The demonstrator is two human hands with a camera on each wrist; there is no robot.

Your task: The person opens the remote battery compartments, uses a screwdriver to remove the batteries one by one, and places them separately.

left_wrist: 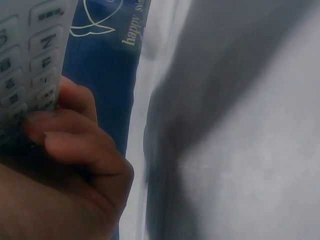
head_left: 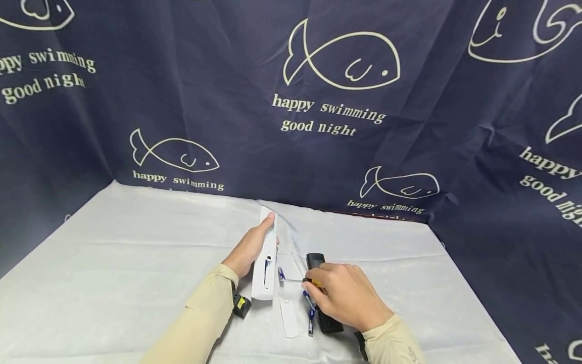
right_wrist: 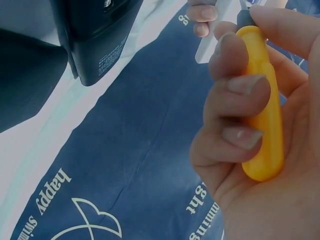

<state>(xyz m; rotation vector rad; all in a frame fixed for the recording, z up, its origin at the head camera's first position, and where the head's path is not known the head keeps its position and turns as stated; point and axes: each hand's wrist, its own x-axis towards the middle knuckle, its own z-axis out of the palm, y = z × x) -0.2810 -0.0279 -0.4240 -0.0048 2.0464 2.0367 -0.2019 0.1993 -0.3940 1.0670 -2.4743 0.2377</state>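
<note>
My left hand [head_left: 249,250] grips a white remote control [head_left: 262,285], thumb along its upper end. The back faces up, with a narrow battery compartment laid bare; rows of buttons face down, seen in the left wrist view. In my right hand [head_left: 347,293] is a screwdriver [right_wrist: 260,110] with a yellow handle, fingers curled round it. Its thin shaft points left toward the remote. Right at the tip is a small blue battery [head_left: 281,274], just beside the remote's right edge.
A black remote control [head_left: 328,321] lies partly under my right hand. Two blue batteries [head_left: 311,323] lie along its left side. Nearer the middle, a white battery cover [head_left: 289,318] lies on the white cloth [head_left: 136,283]. Dark blue printed curtains [head_left: 245,101] hang behind and at the sides.
</note>
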